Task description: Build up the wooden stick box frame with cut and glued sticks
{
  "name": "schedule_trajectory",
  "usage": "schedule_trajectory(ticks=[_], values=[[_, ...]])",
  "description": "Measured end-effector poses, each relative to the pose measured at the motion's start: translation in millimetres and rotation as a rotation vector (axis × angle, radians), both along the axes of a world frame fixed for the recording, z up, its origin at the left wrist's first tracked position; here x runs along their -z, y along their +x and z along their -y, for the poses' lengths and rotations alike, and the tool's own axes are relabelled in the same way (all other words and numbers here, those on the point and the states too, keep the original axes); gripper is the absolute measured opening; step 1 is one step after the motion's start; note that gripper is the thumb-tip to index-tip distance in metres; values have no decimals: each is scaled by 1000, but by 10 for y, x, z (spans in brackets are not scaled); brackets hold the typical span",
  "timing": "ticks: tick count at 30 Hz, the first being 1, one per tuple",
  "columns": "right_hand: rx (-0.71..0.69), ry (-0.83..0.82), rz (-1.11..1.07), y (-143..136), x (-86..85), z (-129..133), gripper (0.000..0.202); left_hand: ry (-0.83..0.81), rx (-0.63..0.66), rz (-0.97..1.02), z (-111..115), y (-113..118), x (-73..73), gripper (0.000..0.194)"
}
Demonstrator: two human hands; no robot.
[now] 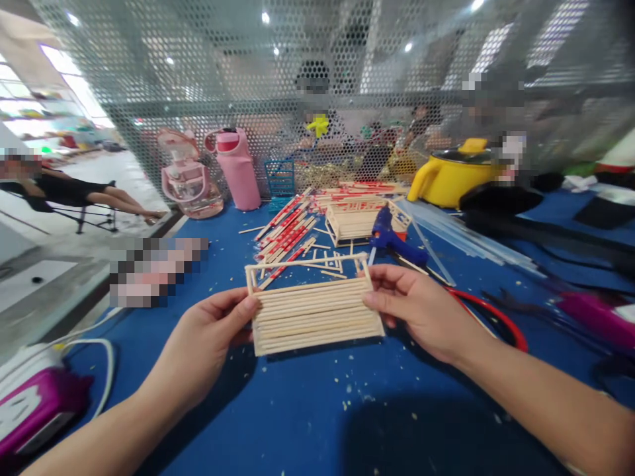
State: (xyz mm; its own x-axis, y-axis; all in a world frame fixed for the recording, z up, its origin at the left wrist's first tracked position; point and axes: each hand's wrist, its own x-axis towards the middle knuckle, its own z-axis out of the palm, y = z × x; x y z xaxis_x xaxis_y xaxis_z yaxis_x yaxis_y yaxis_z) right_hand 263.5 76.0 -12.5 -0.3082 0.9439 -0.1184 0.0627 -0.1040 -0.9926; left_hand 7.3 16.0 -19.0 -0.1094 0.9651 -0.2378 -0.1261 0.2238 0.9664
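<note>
Between my two hands is a small frame of wooden sticks (317,314), its slats lying side by side and a thin rail raised along the far edge. My left hand (213,330) pinches its left end, thumb on the near face. On the right end, my right hand (411,301) grips with thumb and fingers. Just beyond it, a blue glue gun (384,231) rests near a second stick structure (350,221). Paper-wrapped chopsticks (290,228) in red and white lie in a heap behind, with a few short loose sticks beside them.
A pink bottle (241,172) and a clear pink-lidded bottle (191,178) stand at the back left, before a perforated metal screen (278,59). Clear glue sticks (466,235) and a yellow pot (451,178) are at right. A white cable (110,370) runs at left. A person reclines far left.
</note>
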Motion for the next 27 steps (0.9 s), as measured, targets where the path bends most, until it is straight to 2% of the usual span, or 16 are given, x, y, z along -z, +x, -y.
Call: schedule_trajectory(ticks=[3,9,18,27], values=[[-12,-7,17,12,6,2,32,20,14,11,-7,19,-13,41],[69,-39,0,66,89,-42,28,82,38,38,-5,36,-25,36],[89,-1,16,21,64,-18,26,102,-25,69,18,48,-44,31],[28,-14,-48,-20,27,-17,24,46,68,109,14,26,-4,32]])
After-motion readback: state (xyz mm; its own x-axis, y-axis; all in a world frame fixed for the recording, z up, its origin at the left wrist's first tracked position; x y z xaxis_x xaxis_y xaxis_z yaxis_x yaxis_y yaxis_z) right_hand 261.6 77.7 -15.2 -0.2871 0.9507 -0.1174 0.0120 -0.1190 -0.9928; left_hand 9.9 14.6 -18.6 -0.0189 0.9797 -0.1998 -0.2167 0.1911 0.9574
